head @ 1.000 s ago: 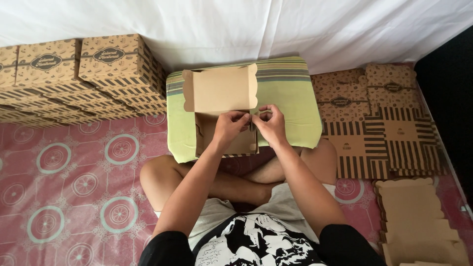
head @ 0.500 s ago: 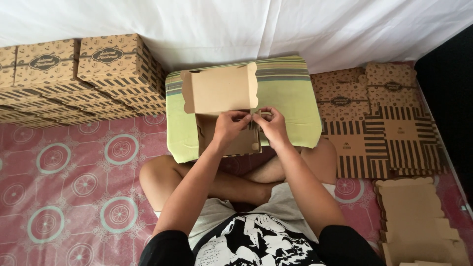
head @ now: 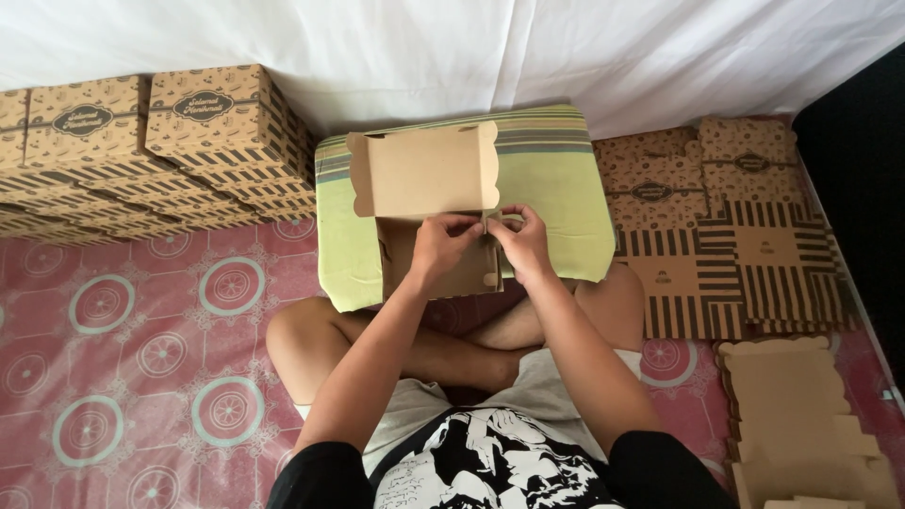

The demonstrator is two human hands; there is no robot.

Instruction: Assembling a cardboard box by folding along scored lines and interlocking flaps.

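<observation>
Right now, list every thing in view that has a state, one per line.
Plain brown cardboard box: half folded, lid flap open, on the cushion.
Left hand: pinching the box's right wall.
Right hand: pinching the same wall.
Green striped cushion: lying flat.
Printed striped boxes: closed, stacked.
Flat printed blanks: unfolded.
Plain flat blanks: unfolded, piled.

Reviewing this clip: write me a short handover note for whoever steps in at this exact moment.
Left hand and right hand: both grip the right corner of the half-folded cardboard box, fingertips pinching a flap.
Box sits on the green striped cushion, its lid standing open.
Done: folded boxes stacked at left.
Left: this box's side is not yet closed; flat printed blanks lie at right, plain-side blanks at lower right.
</observation>
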